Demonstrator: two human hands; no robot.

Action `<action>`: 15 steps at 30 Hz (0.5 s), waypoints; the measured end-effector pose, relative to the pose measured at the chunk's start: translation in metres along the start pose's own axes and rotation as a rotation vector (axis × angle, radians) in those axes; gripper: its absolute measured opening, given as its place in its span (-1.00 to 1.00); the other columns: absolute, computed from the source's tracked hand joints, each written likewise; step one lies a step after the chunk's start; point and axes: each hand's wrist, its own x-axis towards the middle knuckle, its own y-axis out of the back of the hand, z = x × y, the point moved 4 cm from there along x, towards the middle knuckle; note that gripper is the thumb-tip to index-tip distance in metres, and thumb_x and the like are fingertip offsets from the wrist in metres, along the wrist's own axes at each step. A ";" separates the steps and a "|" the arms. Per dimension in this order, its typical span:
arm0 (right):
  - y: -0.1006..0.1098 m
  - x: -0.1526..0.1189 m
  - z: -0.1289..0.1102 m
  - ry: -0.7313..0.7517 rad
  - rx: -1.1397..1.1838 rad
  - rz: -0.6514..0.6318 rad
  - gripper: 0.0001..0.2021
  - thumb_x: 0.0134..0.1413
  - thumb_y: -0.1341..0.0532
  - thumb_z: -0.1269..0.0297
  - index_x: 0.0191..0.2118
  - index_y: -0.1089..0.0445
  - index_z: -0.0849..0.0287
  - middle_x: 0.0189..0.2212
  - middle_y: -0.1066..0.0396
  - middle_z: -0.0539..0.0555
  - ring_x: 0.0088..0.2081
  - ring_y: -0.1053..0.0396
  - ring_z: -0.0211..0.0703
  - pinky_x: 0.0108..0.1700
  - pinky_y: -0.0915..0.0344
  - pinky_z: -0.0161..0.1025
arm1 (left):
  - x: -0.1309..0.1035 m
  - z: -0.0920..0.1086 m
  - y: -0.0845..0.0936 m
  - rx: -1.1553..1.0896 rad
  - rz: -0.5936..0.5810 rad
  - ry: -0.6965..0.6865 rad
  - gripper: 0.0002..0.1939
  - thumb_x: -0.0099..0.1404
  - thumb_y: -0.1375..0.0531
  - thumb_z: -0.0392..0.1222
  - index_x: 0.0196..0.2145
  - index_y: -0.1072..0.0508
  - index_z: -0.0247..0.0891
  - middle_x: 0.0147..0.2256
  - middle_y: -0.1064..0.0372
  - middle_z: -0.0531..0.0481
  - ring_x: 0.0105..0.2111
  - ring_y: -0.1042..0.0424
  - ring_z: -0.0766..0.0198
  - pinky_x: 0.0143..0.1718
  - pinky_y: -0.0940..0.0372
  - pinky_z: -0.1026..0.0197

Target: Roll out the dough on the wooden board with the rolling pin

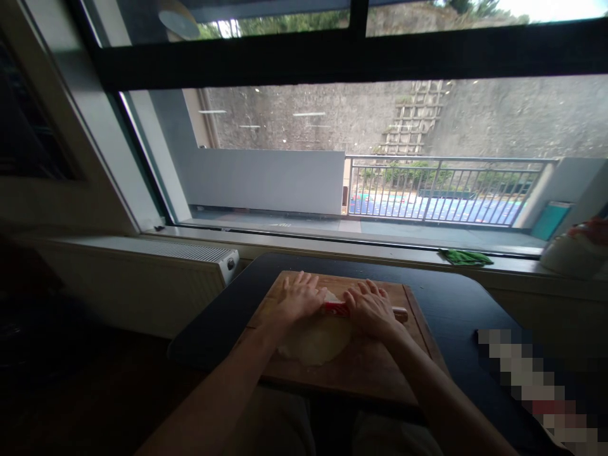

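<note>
White-painted metal makes up the radiator (pixel 142 288) at far left, beside the dark tabletop (pixel 456 301). Next comes the left hand (pixel 301 296), palm down, fingers stretched and slightly parted, lying over the rolling pin (pixel 336 308) rather than visibly curled around it. Below it, a pale, flat dough sheet (pixel 317 343) rests on the wooden board (pixel 354 381), which presumably keeps it off the tabletop. The pin lies across the dough's far part, its red middle showing between the hands. The right hand (pixel 370 305) is likewise spread flat over the pin, probably so both press evenly; the pin's end pokes out beyond it. Further right, a green cloth (pixel 465 257) lies on the windowsill (pixel 380 251), then a pale rounded object (pixel 576 253), perhaps a container; I can't tell what it holds.
</note>
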 end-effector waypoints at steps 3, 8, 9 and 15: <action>-0.001 -0.033 -0.007 0.002 0.006 0.060 -0.51 0.24 0.29 0.03 0.08 -0.19 0.02 0.18 -0.07 0.07 0.23 0.19 0.01 0.14 0.18 0.02 | -0.036 0.006 0.008 0.010 0.141 -0.015 -0.49 0.34 0.16 0.04 0.15 -0.18 -0.19 0.18 -0.08 -0.10 0.21 0.06 0.03 0.18 0.25 -0.15; -0.004 -0.054 -0.012 0.032 0.016 0.117 -0.46 0.20 0.21 -0.05 0.20 -0.04 0.07 0.22 -0.01 0.10 0.25 0.19 0.00 0.18 0.23 -0.01 | -0.065 0.012 0.013 0.017 0.248 -0.059 -0.51 0.34 0.16 0.06 0.13 -0.23 -0.13 0.18 -0.08 -0.02 0.21 0.08 0.07 0.20 0.26 -0.09; -0.004 -0.051 -0.012 0.027 0.015 0.102 -0.45 0.19 0.20 -0.07 0.19 -0.05 0.07 0.22 0.00 0.11 0.25 0.20 0.00 0.18 0.22 0.00 | -0.062 0.012 0.013 0.018 0.260 -0.052 -0.51 0.34 0.16 0.05 0.12 -0.24 -0.13 0.17 -0.10 -0.03 0.21 0.07 0.07 0.20 0.26 -0.08; 0.001 0.009 -0.004 -0.036 0.010 0.021 -0.48 0.22 0.27 0.02 0.01 -0.30 0.08 0.15 -0.10 0.16 0.22 0.15 0.08 0.11 0.12 0.09 | 0.003 -0.001 0.004 -0.010 0.092 0.073 -0.54 0.31 0.10 0.03 0.04 -0.30 -0.20 0.13 -0.17 -0.15 0.18 0.01 -0.06 0.12 0.16 -0.22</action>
